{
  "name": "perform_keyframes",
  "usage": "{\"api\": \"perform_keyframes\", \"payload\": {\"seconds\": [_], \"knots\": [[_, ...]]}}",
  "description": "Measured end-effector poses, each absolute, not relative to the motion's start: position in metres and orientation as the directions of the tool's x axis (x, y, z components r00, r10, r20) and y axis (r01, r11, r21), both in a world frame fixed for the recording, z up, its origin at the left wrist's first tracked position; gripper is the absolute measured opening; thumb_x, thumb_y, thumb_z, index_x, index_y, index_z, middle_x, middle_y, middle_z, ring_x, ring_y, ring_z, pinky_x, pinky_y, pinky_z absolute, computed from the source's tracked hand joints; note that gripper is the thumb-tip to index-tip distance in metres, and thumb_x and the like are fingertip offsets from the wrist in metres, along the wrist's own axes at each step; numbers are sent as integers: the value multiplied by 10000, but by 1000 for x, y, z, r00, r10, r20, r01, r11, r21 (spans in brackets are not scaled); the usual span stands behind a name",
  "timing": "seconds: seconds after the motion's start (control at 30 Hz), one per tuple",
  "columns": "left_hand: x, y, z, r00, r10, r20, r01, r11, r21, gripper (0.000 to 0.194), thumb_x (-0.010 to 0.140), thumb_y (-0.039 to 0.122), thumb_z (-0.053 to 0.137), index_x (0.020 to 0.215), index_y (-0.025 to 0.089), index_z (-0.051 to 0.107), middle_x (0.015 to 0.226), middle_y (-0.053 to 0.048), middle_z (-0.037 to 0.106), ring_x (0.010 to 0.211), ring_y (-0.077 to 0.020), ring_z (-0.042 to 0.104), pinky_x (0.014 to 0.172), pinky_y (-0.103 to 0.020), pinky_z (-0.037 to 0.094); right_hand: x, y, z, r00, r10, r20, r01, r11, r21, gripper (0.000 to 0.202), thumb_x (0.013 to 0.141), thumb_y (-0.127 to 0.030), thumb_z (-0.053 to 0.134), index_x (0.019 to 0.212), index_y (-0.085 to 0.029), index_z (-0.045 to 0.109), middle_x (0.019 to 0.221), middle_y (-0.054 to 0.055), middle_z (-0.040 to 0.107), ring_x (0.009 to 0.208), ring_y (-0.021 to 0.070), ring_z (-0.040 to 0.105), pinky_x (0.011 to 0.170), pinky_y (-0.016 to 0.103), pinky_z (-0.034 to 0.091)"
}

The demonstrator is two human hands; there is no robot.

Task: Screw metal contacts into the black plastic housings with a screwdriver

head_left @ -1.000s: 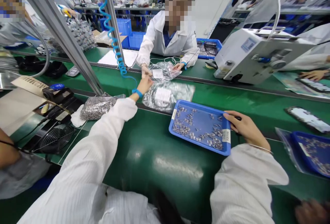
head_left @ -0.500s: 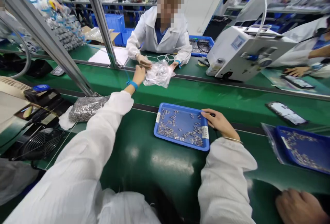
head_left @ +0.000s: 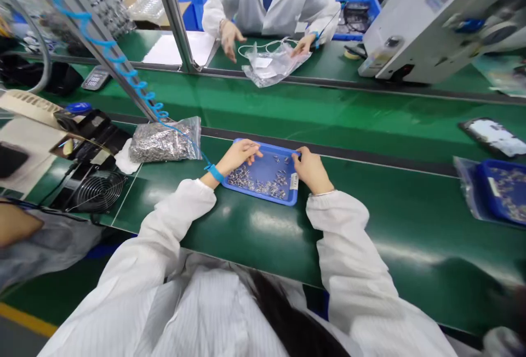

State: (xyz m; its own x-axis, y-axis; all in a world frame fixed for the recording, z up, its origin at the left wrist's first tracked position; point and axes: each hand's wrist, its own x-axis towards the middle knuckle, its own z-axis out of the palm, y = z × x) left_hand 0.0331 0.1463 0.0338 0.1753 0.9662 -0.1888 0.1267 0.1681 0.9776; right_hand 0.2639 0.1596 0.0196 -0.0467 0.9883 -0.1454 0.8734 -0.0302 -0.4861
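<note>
A shallow blue tray [head_left: 266, 173] lies on the green bench in front of me, with many small metal parts [head_left: 271, 188] spread along its near and left sides. My left hand [head_left: 242, 158], with a blue strap at its wrist, is over the tray's far left corner, fingers partly spread. At the tray's right end, my right hand [head_left: 311, 169] grips the rim near the far corner. Left of the tray sits a clear plastic bag [head_left: 162, 140] full of small metal parts. Across the bench, a clear plastic bag [head_left: 271, 66] lies under a co-worker's hand.
A second blue tray [head_left: 503, 190] with metal parts is at the far right. A white machine [head_left: 415, 22] stands beyond the green belt. On the left are a metal post [head_left: 175, 14], a coiled blue cord [head_left: 119, 58] and a black fan [head_left: 98, 191].
My left hand has come back from the co-worker's bag to the blue tray. The co-worker's hands have moved apart. The view has tilted down.
</note>
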Motion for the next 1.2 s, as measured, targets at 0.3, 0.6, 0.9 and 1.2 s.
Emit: {"api": "perform_keyframes", "payload": {"seconds": [0.3,0.6,0.9,1.2], "knots": [[46,169,27,304,949,-86,120,52,991,253,940,270,557,1035,78,690,635,26,559,509,-45,459,499,-169,382,242,157,42,-226,935,273,738,347,-578,334,948,-436,497,1125,-196,649,997,83,669,930,209,633,900,349,489],[53,179,30,374,927,-6,198,-74,977,209,963,247,506,1075,124,633,577,58,513,509,-72,481,528,-187,363,237,181,39,-409,887,215,670,451,-590,239,900,-378,567,1041,-206,655,1035,52,701,945,206,657,815,306,487],[70,165,32,313,949,20,177,-79,981,325,1016,386,432,760,188,461,588,45,421,515,-93,393,555,-233,332,242,178,57,-417,903,104,574,350,-740,220,856,-368,489,895,-172,581,871,46,671,805,149,593,748,239,429],[70,163,35,418,908,-41,64,16,998,468,1012,542,326,701,198,385,527,69,286,411,-69,292,441,-226,221,230,167,64,-269,960,77,653,241,-719,139,872,-283,403,810,-189,485,688,10,584,593,119,508,609,232,336]]}}
